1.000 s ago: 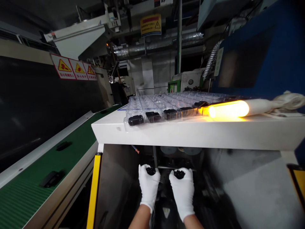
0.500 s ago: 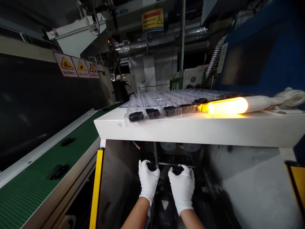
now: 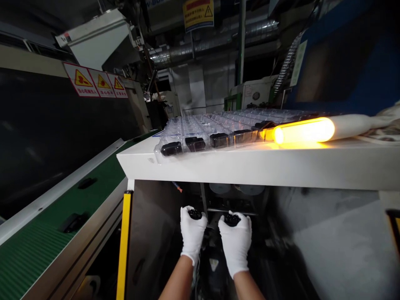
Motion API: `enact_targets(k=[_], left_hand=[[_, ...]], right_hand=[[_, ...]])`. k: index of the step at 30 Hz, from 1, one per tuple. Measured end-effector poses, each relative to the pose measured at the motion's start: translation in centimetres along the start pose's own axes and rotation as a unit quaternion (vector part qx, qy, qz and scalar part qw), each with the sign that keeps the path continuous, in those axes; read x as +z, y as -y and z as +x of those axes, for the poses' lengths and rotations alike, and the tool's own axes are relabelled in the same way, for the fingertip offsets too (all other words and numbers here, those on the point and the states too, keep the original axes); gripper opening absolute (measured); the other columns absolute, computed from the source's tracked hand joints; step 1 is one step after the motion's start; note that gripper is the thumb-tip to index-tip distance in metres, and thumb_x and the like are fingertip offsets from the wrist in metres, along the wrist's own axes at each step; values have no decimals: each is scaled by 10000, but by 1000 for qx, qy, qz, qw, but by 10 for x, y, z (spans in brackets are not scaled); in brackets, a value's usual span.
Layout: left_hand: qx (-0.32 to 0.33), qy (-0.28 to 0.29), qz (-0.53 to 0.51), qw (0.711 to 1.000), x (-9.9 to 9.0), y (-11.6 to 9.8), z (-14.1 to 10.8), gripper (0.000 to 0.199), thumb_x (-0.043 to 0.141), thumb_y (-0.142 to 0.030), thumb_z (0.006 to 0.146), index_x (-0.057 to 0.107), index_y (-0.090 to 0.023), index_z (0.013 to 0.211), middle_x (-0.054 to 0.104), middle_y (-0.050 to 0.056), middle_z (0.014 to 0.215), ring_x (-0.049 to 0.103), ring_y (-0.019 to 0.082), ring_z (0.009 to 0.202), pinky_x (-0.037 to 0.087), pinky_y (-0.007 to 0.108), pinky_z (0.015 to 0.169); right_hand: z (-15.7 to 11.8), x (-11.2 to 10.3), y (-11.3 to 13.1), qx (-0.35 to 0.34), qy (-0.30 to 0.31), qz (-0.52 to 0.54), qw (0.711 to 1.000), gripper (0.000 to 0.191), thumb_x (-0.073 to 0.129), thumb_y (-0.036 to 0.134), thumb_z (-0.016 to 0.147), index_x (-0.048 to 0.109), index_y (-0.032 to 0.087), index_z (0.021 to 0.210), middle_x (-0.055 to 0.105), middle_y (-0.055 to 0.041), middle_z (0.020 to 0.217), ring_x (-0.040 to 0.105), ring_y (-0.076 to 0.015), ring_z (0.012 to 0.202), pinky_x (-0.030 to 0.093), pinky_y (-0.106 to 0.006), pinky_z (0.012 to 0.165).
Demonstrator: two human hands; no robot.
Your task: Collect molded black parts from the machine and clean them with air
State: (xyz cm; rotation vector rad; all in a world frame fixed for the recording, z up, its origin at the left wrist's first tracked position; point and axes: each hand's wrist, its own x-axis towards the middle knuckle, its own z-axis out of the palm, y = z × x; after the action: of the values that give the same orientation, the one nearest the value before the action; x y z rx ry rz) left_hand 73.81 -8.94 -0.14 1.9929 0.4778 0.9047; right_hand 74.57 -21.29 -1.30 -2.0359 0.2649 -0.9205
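Note:
My left hand [image 3: 192, 233], in a white glove, is closed around a small black plastic part [image 3: 195, 214]. Another black plastic part [image 3: 232, 219] sits in the closed fingers of my gloved right hand [image 3: 236, 243]. Both hands are side by side, a small gap apart, below the front edge of a white table [image 3: 250, 166]. The undersides of both parts are hidden by my fingers. On the table, a clear plastic blister tray [image 3: 200, 125] holds several black parts [image 3: 195, 143] along its near row.
A glowing yellow lamp [image 3: 306, 130] lies at the tray's right. To the left runs a green conveyor belt [image 3: 37, 254] carrying black parts [image 3: 73, 223]. A yellow post [image 3: 124, 246] stands by the table's left leg. Dark machinery [image 3: 215, 271] lies beneath my hands.
The view has shifted slightly, with the table and tray moving a little up and left in the picture. Both hands keep hold of their black parts in nearly the same place.

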Motion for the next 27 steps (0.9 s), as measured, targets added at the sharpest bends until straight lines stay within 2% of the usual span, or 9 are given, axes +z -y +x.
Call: enact_targets(k=[6, 9, 12, 17, 19, 21, 24, 26, 27], left_hand=[[30, -9, 49, 998, -3, -6, 0, 190, 634, -233, 690, 493, -235, 817, 562, -8, 784, 587, 200, 865, 479, 373, 859], [-2, 9, 11, 1000, -2, -5, -1, 197, 633, -235, 698, 490, -237, 834, 573, -13, 798, 595, 169, 778, 496, 333, 794], [-10, 3, -5, 1000, -2, -5, -1, 225, 654, -224, 674, 506, -235, 843, 583, -8, 818, 603, 167, 786, 494, 317, 781], [-10, -6, -5, 1000, -3, -11, -2, 202, 641, -206, 675, 502, -232, 819, 570, -14, 789, 594, 167, 778, 484, 328, 792], [4, -14, 12, 1000, -3, -11, -4, 211, 645, -198, 665, 505, -231, 820, 570, -8, 798, 592, 181, 822, 474, 346, 827], [-19, -11, -1, 1000, -2, -10, -6, 214, 639, -196, 675, 503, -232, 835, 571, -10, 792, 591, 173, 797, 480, 333, 798], [-44, -5, -31, 999, -2, -20, -3, 201, 633, -183, 688, 491, -231, 822, 563, -18, 766, 582, 150, 731, 489, 307, 751], [-5, -32, -21, 999, -8, -41, 5, 192, 639, -186, 694, 479, -230, 790, 550, -10, 766, 577, 157, 762, 488, 318, 790], [10, -52, -23, 998, -14, -55, 9, 193, 641, -200, 705, 467, -231, 781, 545, -7, 764, 572, 157, 761, 490, 320, 793]], right_hand=[[2, -2, -1, -37, 12, 4, 999, 267, 658, 325, 666, 679, 147, 863, 722, -135, 852, 541, -347, 1132, 467, -432, 962], [3, -3, -1, -23, 0, 9, 1000, 251, 649, 317, 679, 668, 145, 861, 724, -131, 839, 554, -347, 1099, 473, -449, 953], [4, -4, 0, -34, 17, 12, 999, 228, 656, 328, 664, 663, 163, 821, 711, -120, 797, 569, -335, 1082, 465, -440, 968], [2, -6, -1, 7, 19, 3, 1000, 219, 649, 347, 674, 651, 184, 819, 695, -136, 867, 569, -348, 1103, 512, -413, 844], [1, -6, -3, -10, 25, -2, 1000, 212, 653, 348, 665, 648, 187, 804, 689, -128, 836, 561, -359, 1120, 503, -425, 867], [2, -8, -1, -18, 40, 1, 999, 204, 659, 350, 660, 644, 191, 787, 688, -122, 832, 558, -363, 1136, 501, -426, 877], [12, -16, 20, -2, 8, 14, 1000, 192, 674, 342, 667, 644, 189, 778, 694, -120, 846, 588, -354, 1089, 506, -439, 872], [22, -27, 44, -52, -20, 49, 997, 185, 686, 340, 685, 645, 191, 786, 706, -105, 851, 605, -321, 1067, 470, -470, 963], [24, -35, 56, -100, -7, 89, 991, 190, 688, 352, 701, 640, 194, 796, 714, -92, 851, 616, -297, 1058, 436, -483, 1020]])
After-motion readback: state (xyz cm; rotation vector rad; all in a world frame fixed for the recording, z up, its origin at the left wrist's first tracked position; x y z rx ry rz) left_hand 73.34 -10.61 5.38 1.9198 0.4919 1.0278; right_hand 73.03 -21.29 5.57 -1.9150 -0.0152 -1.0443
